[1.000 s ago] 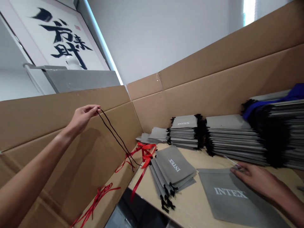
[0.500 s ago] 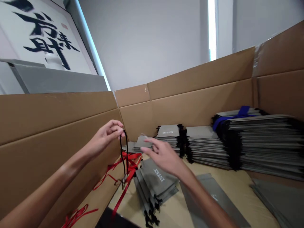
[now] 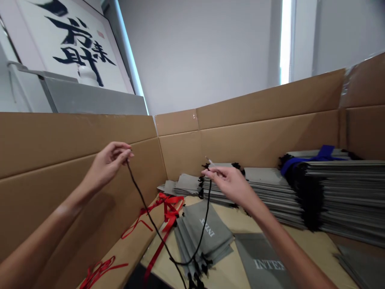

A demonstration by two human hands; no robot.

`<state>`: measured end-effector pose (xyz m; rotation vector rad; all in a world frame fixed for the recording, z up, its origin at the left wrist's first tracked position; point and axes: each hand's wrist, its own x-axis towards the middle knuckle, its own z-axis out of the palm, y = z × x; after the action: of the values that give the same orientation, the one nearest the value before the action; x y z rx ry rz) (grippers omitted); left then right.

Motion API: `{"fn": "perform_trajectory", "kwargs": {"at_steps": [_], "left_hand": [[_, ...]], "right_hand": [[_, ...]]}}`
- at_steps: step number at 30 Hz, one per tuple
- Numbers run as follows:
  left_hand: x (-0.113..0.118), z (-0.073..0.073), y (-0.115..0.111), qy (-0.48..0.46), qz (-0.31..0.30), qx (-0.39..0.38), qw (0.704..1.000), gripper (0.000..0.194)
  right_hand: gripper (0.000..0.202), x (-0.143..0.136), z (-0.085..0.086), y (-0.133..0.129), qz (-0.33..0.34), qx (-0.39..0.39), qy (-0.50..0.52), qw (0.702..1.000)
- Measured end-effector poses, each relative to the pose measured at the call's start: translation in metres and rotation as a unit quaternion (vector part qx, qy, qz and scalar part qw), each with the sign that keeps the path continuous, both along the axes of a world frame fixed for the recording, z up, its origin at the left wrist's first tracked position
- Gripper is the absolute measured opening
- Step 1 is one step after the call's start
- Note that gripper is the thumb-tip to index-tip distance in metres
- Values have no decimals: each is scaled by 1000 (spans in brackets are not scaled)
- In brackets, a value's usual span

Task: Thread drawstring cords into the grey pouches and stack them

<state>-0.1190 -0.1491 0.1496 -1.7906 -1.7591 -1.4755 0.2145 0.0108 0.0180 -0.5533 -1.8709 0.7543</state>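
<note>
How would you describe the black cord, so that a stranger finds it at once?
Find the cardboard wall, then the left hand and right hand raised before it. The black cord sags between them in a long curve; it is thin and dark, unlike the flat red ribbons nearby.

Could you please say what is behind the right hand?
Behind the right hand stands a stack of gray bags with black cord ends; the hand covers much of its top, so any print there is hidden.
</note>
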Motion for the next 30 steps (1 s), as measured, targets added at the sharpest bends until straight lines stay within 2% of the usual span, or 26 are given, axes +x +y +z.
{"fn": "perform_trajectory", "kwargs": {"at_steps": [3,5,8,12,14,16,18,20,21,23,26,28,30], "left_hand": [[-23,11,-14,103,154,77,980,33],[-35,15,-19,151,219,107,958,34],[-53,10,-19,196,248,83,945,36],[-70,-18,-9,297,241,-23,924,40],[-61,-38,0,305,201,-73,928,43],[-36,-56,13,236,129,-94,959,46],[4,-68,27,100,40,-92,990,49],[51,-75,42,-11,-66,-103,992,45],[75,-76,49,-50,-128,-111,984,44],[118,-77,63,-124,-250,-120,953,43],[166,-83,85,-224,-408,-139,874,51],[187,-91,99,-301,-465,-142,820,53],[203,-100,110,-373,-484,-147,778,52]], "right_hand": [[53,24,21,7,-77,1,4,997],[52,35,37,8,-116,5,18,993],[50,46,55,8,-139,17,34,990],[51,51,67,3,-131,36,11,991],[50,51,69,0,-112,33,0,993],[50,50,70,-2,-91,28,-2,995],[47,49,69,-4,-71,25,-2,997],[44,48,67,-7,-47,18,-3,999],[43,47,66,-8,-34,12,-4,999],[44,47,62,-10,-7,-7,-1,1000],[46,46,52,-11,43,-38,21,998],[46,46,43,-8,89,-56,45,993],[45,48,32,-2,119,-68,63,989]]}}
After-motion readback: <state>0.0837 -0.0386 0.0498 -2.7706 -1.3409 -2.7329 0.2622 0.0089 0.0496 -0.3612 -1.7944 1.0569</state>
